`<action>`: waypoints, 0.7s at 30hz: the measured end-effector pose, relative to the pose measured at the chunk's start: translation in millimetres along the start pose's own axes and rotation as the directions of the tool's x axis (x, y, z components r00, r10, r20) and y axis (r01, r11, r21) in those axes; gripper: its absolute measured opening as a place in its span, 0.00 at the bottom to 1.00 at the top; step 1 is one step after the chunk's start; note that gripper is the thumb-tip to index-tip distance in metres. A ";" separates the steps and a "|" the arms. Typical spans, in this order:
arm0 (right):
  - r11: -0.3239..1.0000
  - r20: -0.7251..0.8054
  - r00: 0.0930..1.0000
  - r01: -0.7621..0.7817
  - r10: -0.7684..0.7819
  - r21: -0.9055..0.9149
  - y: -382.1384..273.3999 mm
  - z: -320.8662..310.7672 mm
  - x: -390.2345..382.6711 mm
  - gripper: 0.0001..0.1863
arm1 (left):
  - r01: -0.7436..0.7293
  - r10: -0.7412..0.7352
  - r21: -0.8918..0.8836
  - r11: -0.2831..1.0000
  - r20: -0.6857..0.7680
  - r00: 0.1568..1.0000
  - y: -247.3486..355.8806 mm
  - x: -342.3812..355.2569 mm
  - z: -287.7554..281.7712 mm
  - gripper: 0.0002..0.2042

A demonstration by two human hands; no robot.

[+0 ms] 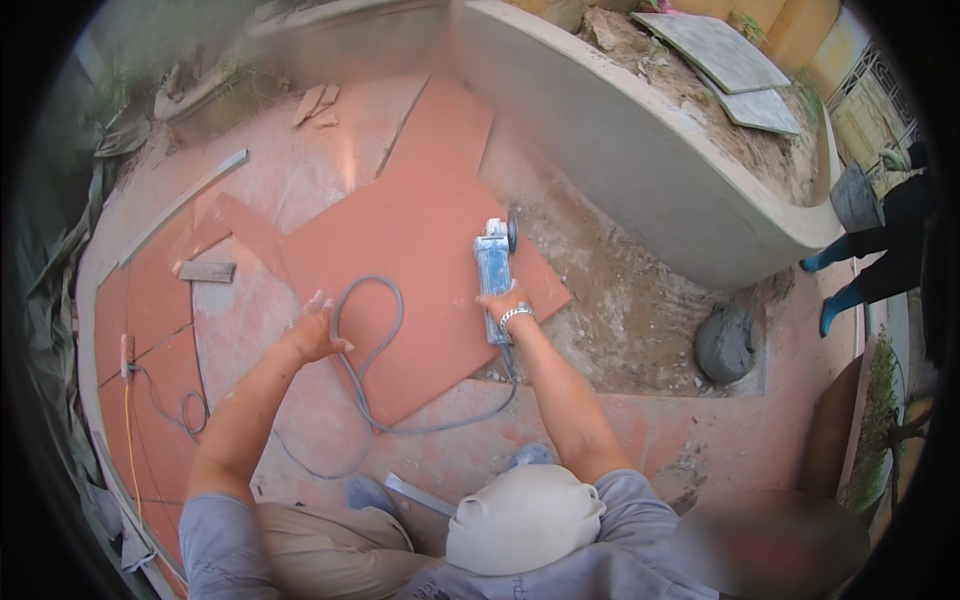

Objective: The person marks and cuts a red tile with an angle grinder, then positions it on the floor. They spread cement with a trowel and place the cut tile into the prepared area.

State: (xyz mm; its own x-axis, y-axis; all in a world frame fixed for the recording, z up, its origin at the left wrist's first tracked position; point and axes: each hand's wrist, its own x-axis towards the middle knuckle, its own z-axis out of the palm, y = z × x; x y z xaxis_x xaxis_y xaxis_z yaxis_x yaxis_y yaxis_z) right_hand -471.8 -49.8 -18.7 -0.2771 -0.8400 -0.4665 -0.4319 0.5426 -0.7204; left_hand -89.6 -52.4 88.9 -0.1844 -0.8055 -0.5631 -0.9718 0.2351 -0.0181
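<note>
My right hand [503,302] grips the blue body of an angle grinder [493,268], whose disc stands at the top right of the tool. The grinder is over a large red square tile [410,230]. Its grey cable [400,300] runs from the handle and loops across the tile. My left hand [320,328] is open, fingers spread and dusty, beside the cable loop at the tile's left side. Whether it touches the tile is hard to tell.
More red tiles [135,420], a power strip [128,355], a wooden offcut [205,271] and a metal bar [185,205] lie left. A curved wall [600,150] borders a dirt patch with a dark bucket [725,343]. A person in blue boots [840,305] stands right with another bucket [856,198].
</note>
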 end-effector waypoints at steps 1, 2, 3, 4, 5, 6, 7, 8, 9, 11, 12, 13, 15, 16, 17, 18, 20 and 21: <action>1.000 -0.002 1.000 0.006 -0.006 0.005 -0.6 -0.5 -1.1 0.40 | -0.008 0.008 -0.005 1.000 -0.011 1.000 0.1 -1.3 -1.1 0.54; 1.000 -0.002 1.000 0.003 -0.003 0.005 -1.3 -1.0 -2.1 0.40 | -0.007 0.007 -0.004 1.000 -0.012 1.000 0.4 -2.0 -1.8 0.54; 1.000 -0.003 1.000 -0.005 0.005 0.001 -2.2 -1.4 -3.2 0.40 | -0.005 0.005 0.007 1.000 -0.011 1.000 0.2 -2.7 -2.3 0.54; 1.000 -0.006 1.000 -0.002 0.002 0.005 -2.8 -1.5 -4.4 0.40 | -0.015 0.015 -0.008 1.000 -0.020 1.000 -0.5 -3.1 -2.5 0.55; 1.000 -0.011 1.000 -0.006 0.006 0.006 -3.5 -1.7 -5.7 0.40 | -0.025 0.024 -0.011 1.000 -0.026 0.999 -1.2 -3.2 -2.7 0.55; 1.000 -0.013 1.000 -0.019 0.019 0.005 -4.2 -1.7 -7.2 0.40 | -0.034 0.034 -0.014 0.999 -0.031 0.999 -1.9 -3.3 -2.7 0.55; 1.000 -0.017 1.000 -0.001 0.001 0.021 -5.1 -2.0 -8.8 0.40 | -0.035 0.035 -0.007 0.999 -0.037 0.999 -2.6 -3.6 -2.6 0.55; 0.999 -0.018 1.000 0.008 -0.007 0.033 -5.8 -2.8 -10.4 0.40 | -0.037 0.037 -0.001 0.999 -0.044 0.998 -3.0 -3.9 -2.3 0.55; 0.999 -0.018 1.000 0.001 -0.001 0.037 -6.8 -3.8 -11.7 0.40 | -0.038 0.039 0.005 0.999 -0.050 0.998 -3.4 -4.4 -2.3 0.55; 0.999 -0.012 1.000 0.005 -0.005 0.034 -9.1 -6.1 -14.6 0.41 | -0.027 0.027 -0.010 1.000 -0.058 0.998 -4.3 -6.5 -2.3 0.54; 1.000 -0.009 1.000 -0.009 0.009 0.022 -10.3 -7.1 -16.2 0.41 | -0.013 0.012 -0.005 1.000 -0.053 0.999 -4.8 -7.5 -2.8 0.53; 1.000 -0.009 1.000 -0.009 0.009 0.024 -11.2 -7.8 -17.7 0.41 | -0.018 0.017 -0.020 1.000 -0.059 0.998 -5.3 -7.9 -3.6 0.53; 1.000 -0.006 1.000 -0.031 0.031 0.005 -12.1 -8.5 -20.9 0.41 | -0.006 0.005 -0.019 1.000 -0.055 0.998 -5.8 -9.7 -4.2 0.54; 1.000 -0.014 1.000 -0.027 0.027 0.008 -12.1 -8.4 -22.3 0.41 | -0.006 0.005 -0.029 1.000 -0.057 0.998 -6.0 -10.5 -4.3 0.54; 1.000 -0.019 0.999 -0.027 0.027 0.003 -12.0 -8.4 -23.0 0.40 | -0.003 0.001 -0.031 1.000 -0.062 0.998 -6.0 -10.9 -4.4 0.54; 0.999 -0.025 0.999 -0.036 0.036 -0.009 -11.3 -8.0 -23.8 0.40 | 0.012 -0.014 -0.023 1.000 -0.055 0.998 -5.9 -11.4 -4.3 0.54; 1.000 -0.022 1.000 -0.021 0.021 0.002 -9.3 -7.3 -24.5 0.41 | 0.007 -0.009 -0.032 0.999 -0.061 0.998 -5.6 -11.4 -4.4 0.54; 1.000 -0.019 1.000 -0.025 0.025 -0.003 -7.7 -6.6 -24.8 0.41 | 0.022 -0.023 -0.023 0.999 -0.048 0.999 -5.7 -11.6 -4.3 0.54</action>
State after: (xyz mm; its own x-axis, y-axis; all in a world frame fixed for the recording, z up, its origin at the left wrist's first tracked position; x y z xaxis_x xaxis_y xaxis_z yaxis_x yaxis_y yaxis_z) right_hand -467.2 -33.2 1.8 -0.3039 -0.8261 -0.4747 -0.4275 0.5635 -0.7069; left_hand -82.6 -46.7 99.1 -0.1683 -0.8360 -0.5223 -0.9789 0.2042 -0.0114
